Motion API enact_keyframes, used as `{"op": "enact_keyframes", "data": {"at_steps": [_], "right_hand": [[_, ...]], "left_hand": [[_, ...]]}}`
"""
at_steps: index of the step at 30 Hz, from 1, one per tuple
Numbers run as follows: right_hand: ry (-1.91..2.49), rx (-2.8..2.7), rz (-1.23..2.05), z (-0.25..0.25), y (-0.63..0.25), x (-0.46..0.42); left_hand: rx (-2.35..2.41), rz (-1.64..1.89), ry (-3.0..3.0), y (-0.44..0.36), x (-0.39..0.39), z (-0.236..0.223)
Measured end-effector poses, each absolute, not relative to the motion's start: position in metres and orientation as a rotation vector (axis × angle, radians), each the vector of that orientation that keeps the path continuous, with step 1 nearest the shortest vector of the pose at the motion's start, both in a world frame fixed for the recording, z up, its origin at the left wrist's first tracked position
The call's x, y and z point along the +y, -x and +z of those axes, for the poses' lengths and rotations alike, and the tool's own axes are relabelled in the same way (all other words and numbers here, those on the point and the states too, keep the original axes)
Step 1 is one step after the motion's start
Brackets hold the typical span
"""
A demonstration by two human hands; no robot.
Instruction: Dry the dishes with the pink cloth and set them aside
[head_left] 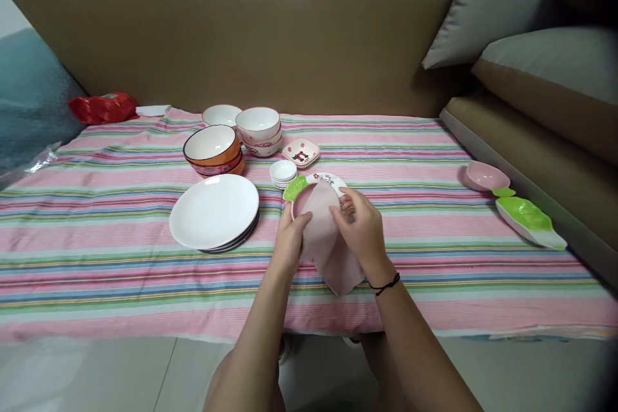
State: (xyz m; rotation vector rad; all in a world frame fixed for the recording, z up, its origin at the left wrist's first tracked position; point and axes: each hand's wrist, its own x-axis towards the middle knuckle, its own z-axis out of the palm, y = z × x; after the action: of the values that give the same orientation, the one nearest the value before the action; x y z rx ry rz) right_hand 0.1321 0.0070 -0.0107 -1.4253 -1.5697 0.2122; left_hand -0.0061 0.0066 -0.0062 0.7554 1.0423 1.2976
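My left hand [288,238] grips a small pink bowl [300,201] with a green leaf-shaped handle, thumb over its near side. A pale pink cloth [321,219] drapes over the bowl and hangs down in front of it. On the right, my right hand [360,222] pinches the cloth between thumb and fingers. Just behind them lies a white flower-patterned dish [333,180], partly hidden by the cloth and hand. Close by on the left stand a stack of small white dishes [283,172] and a square pink patterned dish [301,152].
Stacked white plates [215,211], orange-sided bowls [212,147] and white patterned bowls [259,125] stand to the left on the striped cloth [120,232]. At the right lie another pink bowl [486,176] and a green-white leaf-shaped dish [528,219]. A red package [103,108] rests at the far left.
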Motion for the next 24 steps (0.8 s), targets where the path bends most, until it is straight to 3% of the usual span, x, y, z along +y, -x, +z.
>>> {"op": "enact_keyframes", "data": {"at_steps": [3,12,19,24], "right_hand": [[1.573,-1.567,0.429,-0.015,-0.127,0.009],[1.612,-1.633,0.192,-0.012,-0.134,0.011],[1.46,-1.693,0.569,-0.019,-0.131,0.012],[1.643,-1.738,0.468,-0.021,-0.139,0.015]], "left_hand": [[1.005,1.236,-0.787,0.006,0.008,-0.005],[1.329,1.088,-1.221,0.018,0.016,-0.002],[1.334,1.018,-1.39,0.022,0.015,-0.009],[1.248,0.871,-1.466,0.022,0.01,-0.005]]}}
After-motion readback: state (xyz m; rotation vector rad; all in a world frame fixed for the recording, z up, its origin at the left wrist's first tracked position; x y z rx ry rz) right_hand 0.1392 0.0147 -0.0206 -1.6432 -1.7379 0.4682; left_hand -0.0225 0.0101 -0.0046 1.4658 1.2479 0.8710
